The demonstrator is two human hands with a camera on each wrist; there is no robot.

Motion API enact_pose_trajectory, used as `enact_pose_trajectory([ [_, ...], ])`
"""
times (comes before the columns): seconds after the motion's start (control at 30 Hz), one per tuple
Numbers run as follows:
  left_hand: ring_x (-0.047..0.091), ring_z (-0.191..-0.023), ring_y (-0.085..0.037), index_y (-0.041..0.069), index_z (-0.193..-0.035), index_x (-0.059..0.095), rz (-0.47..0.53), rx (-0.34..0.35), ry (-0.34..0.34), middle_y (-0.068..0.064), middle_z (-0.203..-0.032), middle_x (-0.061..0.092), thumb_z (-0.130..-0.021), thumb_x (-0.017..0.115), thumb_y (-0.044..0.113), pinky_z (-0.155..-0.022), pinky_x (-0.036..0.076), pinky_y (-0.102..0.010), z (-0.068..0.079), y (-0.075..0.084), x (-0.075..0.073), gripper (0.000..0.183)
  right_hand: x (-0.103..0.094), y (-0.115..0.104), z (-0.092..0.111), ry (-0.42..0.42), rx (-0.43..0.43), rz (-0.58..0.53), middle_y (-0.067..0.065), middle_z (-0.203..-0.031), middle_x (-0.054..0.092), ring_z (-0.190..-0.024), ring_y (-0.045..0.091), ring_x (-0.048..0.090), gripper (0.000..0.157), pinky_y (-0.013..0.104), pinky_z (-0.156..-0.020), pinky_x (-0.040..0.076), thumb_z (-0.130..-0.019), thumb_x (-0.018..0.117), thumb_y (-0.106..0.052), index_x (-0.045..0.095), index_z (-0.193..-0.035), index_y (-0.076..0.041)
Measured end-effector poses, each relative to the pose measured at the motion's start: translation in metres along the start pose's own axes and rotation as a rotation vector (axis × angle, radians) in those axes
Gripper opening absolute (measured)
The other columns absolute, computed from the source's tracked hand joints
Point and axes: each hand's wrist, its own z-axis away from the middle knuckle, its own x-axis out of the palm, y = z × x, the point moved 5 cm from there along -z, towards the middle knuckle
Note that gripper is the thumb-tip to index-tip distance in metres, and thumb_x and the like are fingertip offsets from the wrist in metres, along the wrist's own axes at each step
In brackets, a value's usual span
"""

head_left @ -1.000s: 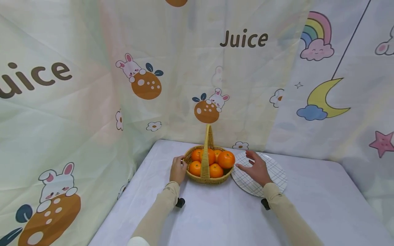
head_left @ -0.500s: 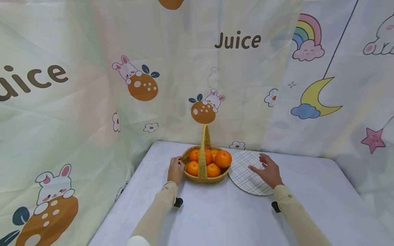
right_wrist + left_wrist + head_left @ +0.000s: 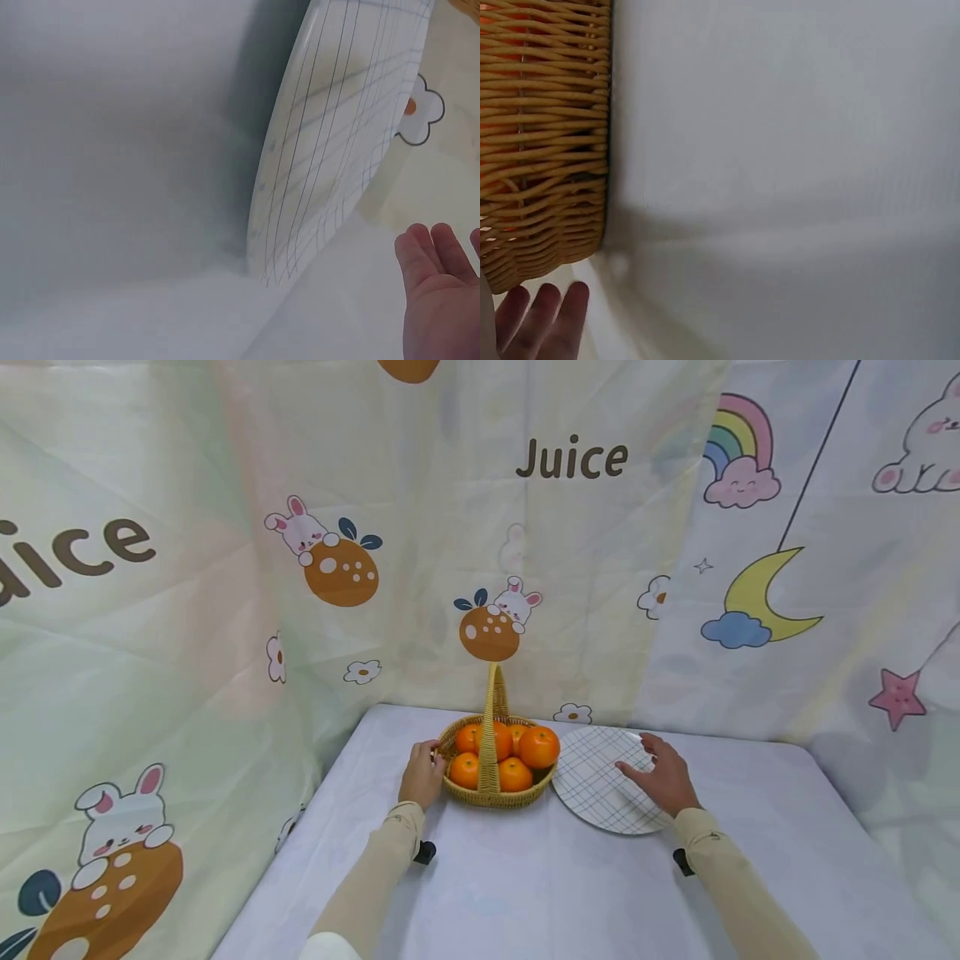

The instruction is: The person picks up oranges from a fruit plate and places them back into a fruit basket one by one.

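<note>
A woven wicker basket (image 3: 501, 802) with a tall handle stands on the table, full of several oranges (image 3: 538, 747). My left hand (image 3: 422, 777) is at the basket's left rim. In the left wrist view, its fingers (image 3: 564, 324) extend loosely past the end of the wicker side, not wrapped round it. A round white plate (image 3: 592, 777) with a thin grid pattern lies to the right of the basket. Over the plate's right part is my right hand (image 3: 667, 777), thumb and fingers spread apart with nothing between them. The right wrist view shows this hand's fingers (image 3: 420, 255) beside the plate.
A white cloth covers the table (image 3: 555, 893). Close behind and to the left hang printed curtains (image 3: 420, 527) with rabbits and fruit. Another curtain (image 3: 847, 568), with a moon and a rainbow, hangs to the right.
My right hand has moved right, away from the basket and across the plate towards its right edge. The left hand stays by the basket. The head view has shifted slightly.
</note>
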Motion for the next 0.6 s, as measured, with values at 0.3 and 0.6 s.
enact_pose_trajectory([
  [0.3, 0.058, -0.108, -0.028, 0.002, -0.128, 0.057, -0.315, 0.172, -0.048, -0.013, -0.121, 0.058, -0.095, 0.055, 0.021, -0.091, 0.049, -0.043, -0.012, 0.009, -0.012, 0.037, -0.013, 0.013, 0.000, -0.066, 0.028, 0.175, 0.034, -0.141, 0.038, -0.129, 0.051, 0.035, 0.083, 0.063, -0.103, 0.031, -0.087, 0.069, -0.037, 0.032, -0.145, 0.009],
  [0.6, 0.038, -0.135, -0.036, 0.008, -0.139, 0.053, -0.508, 0.241, -0.104, -0.013, -0.146, 0.046, -0.099, 0.041, 0.041, -0.111, 0.019, -0.060, -0.016, 0.000, -0.019, 0.052, -0.016, 0.024, 0.009, -0.095, -0.054, 0.335, 0.034, -0.143, 0.037, -0.130, 0.051, 0.033, 0.084, 0.063, -0.104, 0.028, -0.089, 0.065, -0.045, 0.033, -0.146, 0.008],
])
